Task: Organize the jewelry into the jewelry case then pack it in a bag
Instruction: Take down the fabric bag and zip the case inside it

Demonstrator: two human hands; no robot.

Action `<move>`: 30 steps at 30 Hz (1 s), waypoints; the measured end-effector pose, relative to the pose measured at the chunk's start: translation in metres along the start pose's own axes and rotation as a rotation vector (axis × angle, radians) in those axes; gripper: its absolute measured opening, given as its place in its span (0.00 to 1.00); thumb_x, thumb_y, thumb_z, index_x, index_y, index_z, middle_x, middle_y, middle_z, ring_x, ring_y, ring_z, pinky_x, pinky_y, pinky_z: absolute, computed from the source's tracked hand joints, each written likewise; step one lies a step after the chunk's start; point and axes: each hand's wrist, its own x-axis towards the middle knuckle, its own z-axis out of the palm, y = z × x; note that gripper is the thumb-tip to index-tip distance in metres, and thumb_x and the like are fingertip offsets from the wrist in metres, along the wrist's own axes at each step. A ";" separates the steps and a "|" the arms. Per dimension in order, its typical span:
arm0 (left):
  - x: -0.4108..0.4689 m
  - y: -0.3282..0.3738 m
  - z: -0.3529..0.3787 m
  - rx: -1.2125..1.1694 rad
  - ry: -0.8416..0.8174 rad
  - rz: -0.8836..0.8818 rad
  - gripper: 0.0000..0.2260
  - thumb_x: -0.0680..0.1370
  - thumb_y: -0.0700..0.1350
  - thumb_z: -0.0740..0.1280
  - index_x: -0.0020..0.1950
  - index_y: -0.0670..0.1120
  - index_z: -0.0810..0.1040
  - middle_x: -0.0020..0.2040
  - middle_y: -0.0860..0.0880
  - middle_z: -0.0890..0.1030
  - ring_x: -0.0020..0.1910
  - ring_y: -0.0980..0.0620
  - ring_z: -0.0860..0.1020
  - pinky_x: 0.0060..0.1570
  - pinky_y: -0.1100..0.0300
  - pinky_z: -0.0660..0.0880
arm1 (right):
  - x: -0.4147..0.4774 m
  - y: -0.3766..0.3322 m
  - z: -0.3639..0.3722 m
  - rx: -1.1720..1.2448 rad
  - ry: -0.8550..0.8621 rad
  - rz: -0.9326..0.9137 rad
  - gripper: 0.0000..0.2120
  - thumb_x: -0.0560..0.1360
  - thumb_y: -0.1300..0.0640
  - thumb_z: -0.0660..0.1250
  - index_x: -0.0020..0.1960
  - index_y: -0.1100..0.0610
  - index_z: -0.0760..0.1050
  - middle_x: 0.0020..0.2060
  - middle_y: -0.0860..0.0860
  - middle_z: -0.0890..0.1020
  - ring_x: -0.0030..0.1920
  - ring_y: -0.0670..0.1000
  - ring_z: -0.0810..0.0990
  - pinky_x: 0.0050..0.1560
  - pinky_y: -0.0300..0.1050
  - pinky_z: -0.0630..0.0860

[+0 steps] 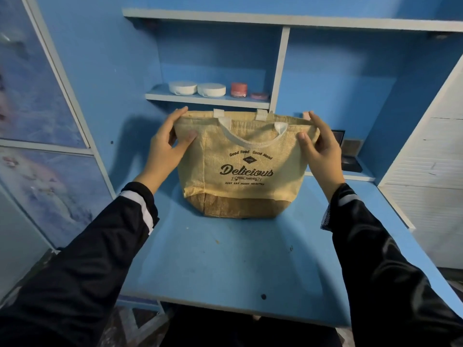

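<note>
Both arms reach forward, elbows low, forearms converging slightly. Black sleeves with pale cuff stripes: left sleeve (100, 246), right sleeve (390, 266). Wrists bare and raised.

Left hand (166, 146): thumb (191, 135) lies on the near face of the bag (245, 196), fingers (181, 112) curl over its top left corner.

Right hand (324, 149): mirrors it at the top right corner, thumb on the near face, fingers hooked over the rim. Palms face each other.

Shiny black long sleeves: left sleeve (87, 259) white-striped near the cuff, right sleeve (388, 271) grey-striped. Left hand (165, 146) and right hand (323, 149) bare.
</note>
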 end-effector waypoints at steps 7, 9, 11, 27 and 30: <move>0.007 -0.014 0.008 -0.008 0.025 -0.085 0.27 0.80 0.53 0.67 0.74 0.68 0.61 0.74 0.59 0.68 0.71 0.58 0.69 0.71 0.49 0.68 | -0.003 0.015 0.010 -0.032 -0.068 -0.027 0.32 0.78 0.54 0.67 0.78 0.47 0.56 0.75 0.40 0.62 0.73 0.38 0.61 0.67 0.35 0.66; 0.009 -0.014 0.012 0.011 0.008 -0.106 0.29 0.79 0.58 0.66 0.75 0.69 0.55 0.77 0.58 0.64 0.74 0.57 0.65 0.73 0.48 0.65 | -0.004 0.020 0.011 -0.021 -0.087 -0.021 0.34 0.78 0.54 0.67 0.78 0.47 0.54 0.76 0.39 0.58 0.75 0.38 0.58 0.70 0.38 0.65; 0.011 -0.013 0.016 0.024 -0.009 -0.112 0.33 0.77 0.62 0.66 0.76 0.70 0.52 0.77 0.61 0.61 0.76 0.58 0.61 0.75 0.49 0.62 | -0.002 0.022 0.011 -0.021 -0.081 -0.009 0.34 0.78 0.53 0.67 0.78 0.46 0.54 0.76 0.39 0.59 0.75 0.41 0.59 0.72 0.48 0.66; 0.015 -0.002 0.033 0.060 0.032 0.000 0.40 0.76 0.56 0.70 0.80 0.59 0.48 0.75 0.64 0.56 0.77 0.61 0.55 0.77 0.50 0.55 | 0.004 0.020 -0.002 -0.042 0.021 -0.047 0.33 0.77 0.51 0.68 0.78 0.46 0.57 0.73 0.39 0.65 0.64 0.41 0.72 0.68 0.48 0.70; 0.014 -0.003 0.045 0.079 0.034 0.024 0.40 0.77 0.56 0.70 0.80 0.58 0.48 0.73 0.69 0.54 0.73 0.72 0.52 0.75 0.61 0.53 | 0.002 0.028 -0.010 -0.060 0.034 -0.047 0.32 0.77 0.51 0.68 0.77 0.43 0.57 0.72 0.40 0.68 0.50 0.47 0.75 0.60 0.51 0.74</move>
